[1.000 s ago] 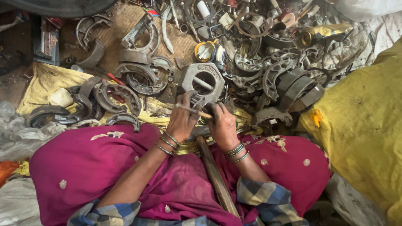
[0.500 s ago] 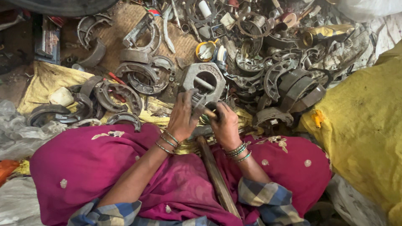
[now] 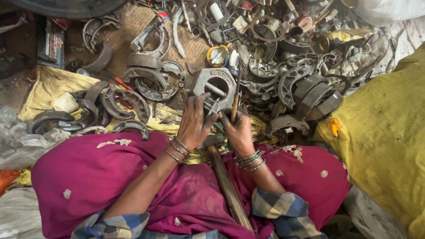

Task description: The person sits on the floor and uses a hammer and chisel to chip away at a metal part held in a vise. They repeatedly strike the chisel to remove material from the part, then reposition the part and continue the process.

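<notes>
Floor [image 3: 133, 26]: woven mat strewn with grey brake shoes [image 3: 133, 95]. Yellow sack [image 3: 380, 132] at my 3 o'clock. At 12 o'clock, metal housing [image 3: 215, 86]: my left hand [image 3: 195, 121] curls over its lower edge; my right hand [image 3: 239, 130] pinches a thin tool [image 3: 235, 104].

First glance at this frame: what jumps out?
At centre, the left hand grips a grey metal housing with a round opening, while the right hand holds a thin rod-like tool against it. Behind them a heap of curved metal brake shoes covers the floor. A magenta garment fills the foreground, with a wooden handle lying across the lap.
</notes>
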